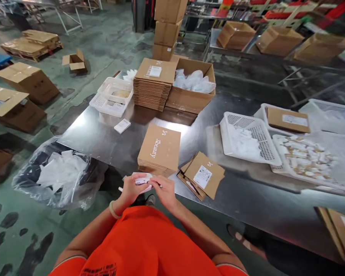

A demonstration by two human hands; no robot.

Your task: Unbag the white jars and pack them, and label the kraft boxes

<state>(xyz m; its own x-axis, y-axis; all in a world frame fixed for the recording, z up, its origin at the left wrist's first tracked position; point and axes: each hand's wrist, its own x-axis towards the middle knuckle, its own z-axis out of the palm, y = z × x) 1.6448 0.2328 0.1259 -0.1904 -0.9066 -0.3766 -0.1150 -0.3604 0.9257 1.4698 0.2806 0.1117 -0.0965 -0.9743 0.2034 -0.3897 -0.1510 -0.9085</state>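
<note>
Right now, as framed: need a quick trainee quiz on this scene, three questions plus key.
1. What are the left hand and right hand both handling?
2. True or false: the plastic bag with white sheets inside is on the person's left.
3. The cardboard stack just beyond the hands is: A) white, B) brown, C) red.

Key:
1. A small white item; exactly what it is can't be told.
2. True.
3. B.

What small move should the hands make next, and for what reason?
Perhaps the right hand should peel at the edge of the printed white paper that the left hand holds: the right hand is at that edge, the pile at right bears a white label, and the cardboard stack before the hands shows none.
</note>
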